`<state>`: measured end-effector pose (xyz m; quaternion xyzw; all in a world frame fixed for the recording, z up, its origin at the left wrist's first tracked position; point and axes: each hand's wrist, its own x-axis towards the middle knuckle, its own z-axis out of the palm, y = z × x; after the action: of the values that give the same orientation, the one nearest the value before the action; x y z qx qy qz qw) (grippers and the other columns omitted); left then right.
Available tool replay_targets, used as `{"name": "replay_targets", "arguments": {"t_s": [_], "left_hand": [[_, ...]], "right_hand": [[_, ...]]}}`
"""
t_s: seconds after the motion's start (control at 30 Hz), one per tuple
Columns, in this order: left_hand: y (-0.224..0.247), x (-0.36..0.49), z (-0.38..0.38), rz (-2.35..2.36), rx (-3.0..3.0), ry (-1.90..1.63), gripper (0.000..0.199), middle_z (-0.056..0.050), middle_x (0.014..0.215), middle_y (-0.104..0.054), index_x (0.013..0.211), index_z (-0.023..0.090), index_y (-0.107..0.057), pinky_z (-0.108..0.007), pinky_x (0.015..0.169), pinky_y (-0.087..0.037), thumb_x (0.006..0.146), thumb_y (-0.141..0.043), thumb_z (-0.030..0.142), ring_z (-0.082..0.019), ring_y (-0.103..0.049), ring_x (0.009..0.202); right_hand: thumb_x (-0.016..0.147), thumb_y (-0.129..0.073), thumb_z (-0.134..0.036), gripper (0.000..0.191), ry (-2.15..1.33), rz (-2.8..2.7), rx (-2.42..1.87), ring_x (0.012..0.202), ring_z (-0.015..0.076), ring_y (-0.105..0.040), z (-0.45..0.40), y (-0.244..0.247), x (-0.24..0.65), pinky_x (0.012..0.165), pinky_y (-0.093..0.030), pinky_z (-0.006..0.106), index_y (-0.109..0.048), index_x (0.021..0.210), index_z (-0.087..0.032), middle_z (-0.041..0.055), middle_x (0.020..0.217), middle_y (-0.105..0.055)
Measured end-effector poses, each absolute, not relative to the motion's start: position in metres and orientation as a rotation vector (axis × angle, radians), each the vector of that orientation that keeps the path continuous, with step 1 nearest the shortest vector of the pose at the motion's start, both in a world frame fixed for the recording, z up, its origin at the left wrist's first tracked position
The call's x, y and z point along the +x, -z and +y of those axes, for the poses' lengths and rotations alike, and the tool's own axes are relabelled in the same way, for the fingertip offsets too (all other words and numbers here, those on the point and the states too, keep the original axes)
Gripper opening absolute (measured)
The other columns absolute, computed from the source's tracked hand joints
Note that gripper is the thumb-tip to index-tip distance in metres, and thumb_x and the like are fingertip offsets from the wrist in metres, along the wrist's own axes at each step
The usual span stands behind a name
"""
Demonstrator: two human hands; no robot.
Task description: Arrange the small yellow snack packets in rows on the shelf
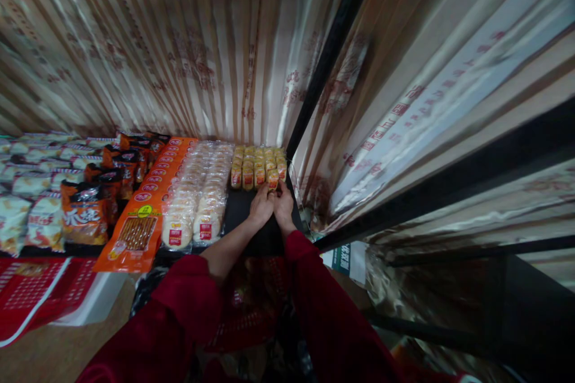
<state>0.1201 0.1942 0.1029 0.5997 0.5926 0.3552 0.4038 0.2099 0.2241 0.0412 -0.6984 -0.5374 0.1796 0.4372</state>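
Observation:
Both my hands meet at the right end of a black shelf [245, 230]. Between the fingertips of my left hand [262, 203] and my right hand [283, 200] is a small yellow snack packet [272, 178] with a red label. It stands at the front of several rows of matching yellow packets [254, 158]. Fingers of both hands are closed around its lower part, which they partly hide. Left of the yellow packets lie two columns of clear-wrapped round pastries [206, 203] with red labels.
Orange flat snack bags [144, 215], black-and-orange bags [85, 212] and pale chip bags [45, 221] line the shelf leftward. A dark metal post [332, 48] rises at the shelf's right corner. Printed plastic sheeting [202, 42] hangs behind. Red baskets [40, 293] stand below.

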Motion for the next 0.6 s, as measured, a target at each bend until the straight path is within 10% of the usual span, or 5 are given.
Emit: {"name": "replay_targets", "arguments": {"t_s": [0.6], "left_hand": [[-0.0963, 0.1190, 0.1939, 1.583, 1.621, -0.921, 0.039, -0.006, 0.132, -0.051, 0.120, 0.016, -0.054, -0.031, 0.111, -0.026, 0.085, -0.038, 0.016, -0.018, -0.038, 0.128]], "right_hand": [[0.070, -0.047, -0.010, 0.045, -0.357, -1.344, -1.514, 0.097, 0.0179, -0.056, 0.2170, -0.0436, 0.2041, 0.088, -0.048, 0.035, -0.060, 0.111, -0.020, 0.0087, 0.116, -0.057]]}}
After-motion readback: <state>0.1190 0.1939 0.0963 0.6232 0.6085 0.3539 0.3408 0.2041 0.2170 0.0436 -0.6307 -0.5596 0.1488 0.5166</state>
